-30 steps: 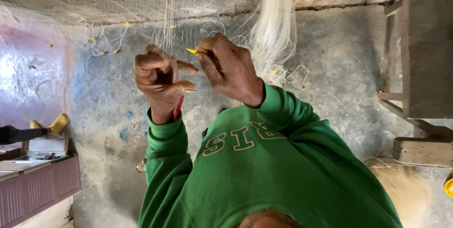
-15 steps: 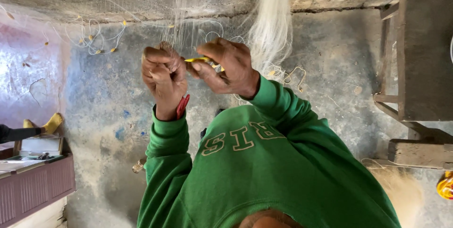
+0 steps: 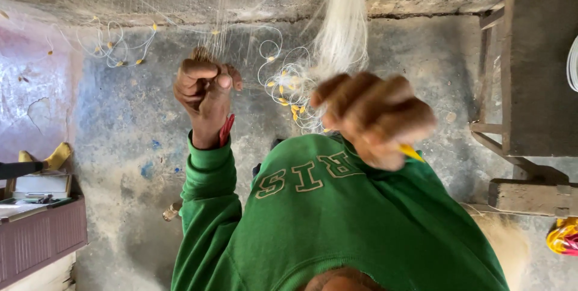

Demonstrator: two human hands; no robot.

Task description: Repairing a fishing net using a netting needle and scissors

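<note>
Fingers: your left hand [image 3: 205, 92] pinches net [image 3: 241, 38] tight; right hand [image 3: 376, 116], at 3 o'clock, grips yellow needle [image 3: 411, 153]. Net judged light, limp, snag-prone; hold at knots.

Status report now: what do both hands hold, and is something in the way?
Left hand fisted on fine net strands. Right hand blurred, gripping yellow netting needle. Hanging white net bundle between hands; nothing blocking.

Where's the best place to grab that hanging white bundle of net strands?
Probably grip the white bundle on its narrow upper stretch, coming from the right hand side. There the strands run tight together; lower down they fan into loose loops with yellow floats that could tangle.
</note>
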